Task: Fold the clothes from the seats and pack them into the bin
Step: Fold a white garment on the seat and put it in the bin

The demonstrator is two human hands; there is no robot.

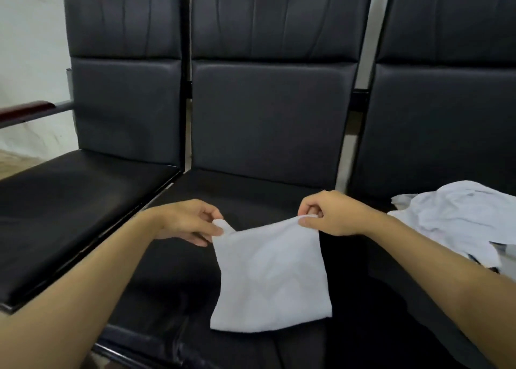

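The white cloth (269,276) hangs over the middle seat (251,198), its far corners pinched by the left hand (192,223) and right hand (329,215). Such light pinches could slip, undoing the fold. Unfolded clothes (458,218) lie at right; no bin is visible.

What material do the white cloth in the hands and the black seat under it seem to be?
White cloth: likely terry or soft cotton, matte; its surface looks slightly fuzzy and it hangs limp. Black seat: leather or imitation leather, smooth, with a dull shine and stitched panels.
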